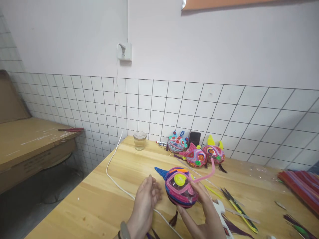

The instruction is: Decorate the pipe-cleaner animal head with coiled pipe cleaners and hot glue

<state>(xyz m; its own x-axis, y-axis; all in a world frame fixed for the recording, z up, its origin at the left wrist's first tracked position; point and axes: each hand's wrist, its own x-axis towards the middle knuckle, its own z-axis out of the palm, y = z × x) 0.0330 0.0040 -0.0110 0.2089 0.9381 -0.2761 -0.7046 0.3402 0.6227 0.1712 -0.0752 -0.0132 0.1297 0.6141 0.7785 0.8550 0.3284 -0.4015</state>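
Note:
My right hand (205, 212) grips a round craft ornament (177, 196), its thumb below and fingers on the right side. The ornament is covered in coloured fuzzy strips, with a yellow coil, a pink outline and a blue horn. From its right side a loose pink fuzzy strip (211, 171) bends upward. A dark tassel (173, 219) hangs underneath. Just left of the ornament is my left hand (147, 199), apart from it, with loosely curled fingers and nothing visible in them. A white tool (220, 212), perhaps a glue gun, lies partly hidden behind my right hand.
Several finished ornaments (196, 157) and a phone (194, 139) stand by the tiled wall. A glass (140, 141) is at the back left. A white cable (117, 186) crosses the table (99, 202). Yellow-and-black tweezers (240, 210) and bundled fuzzy strips (301, 189) lie right.

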